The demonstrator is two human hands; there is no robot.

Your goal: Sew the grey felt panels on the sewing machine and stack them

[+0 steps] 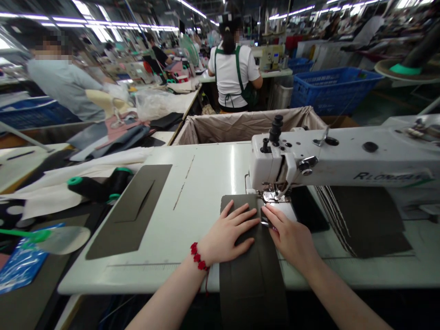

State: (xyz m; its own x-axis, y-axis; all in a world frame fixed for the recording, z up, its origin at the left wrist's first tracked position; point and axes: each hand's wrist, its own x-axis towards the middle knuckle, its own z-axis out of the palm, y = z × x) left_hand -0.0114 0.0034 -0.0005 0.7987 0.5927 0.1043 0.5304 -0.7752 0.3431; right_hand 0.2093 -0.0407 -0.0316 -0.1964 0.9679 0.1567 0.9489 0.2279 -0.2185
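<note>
A dark olive-grey panel [254, 279], leather-like or fabric, lies on the sewing table and hangs over its front edge. My left hand [230, 231], with a red bracelet at the wrist, rests flat on the panel with fingers spread. At the panel's right edge, my right hand [292, 233] has its fingers together, just in front of the needle area. A small shiny metal piece [264, 223] shows under those fingers; its kind is hidden. The sewing machine [343, 156] reaches in from the right, its presser foot [275, 195] close beyond my fingertips.
A slitted dark panel [132, 211] lies on the left of the table [192, 229]. Stacked dark panels [371, 220] lie at right. Black thread cones [92, 188] sit at left. Behind the table stands a cloth-lined bin [240, 126]; farther back are a blue crate [333, 91] and people.
</note>
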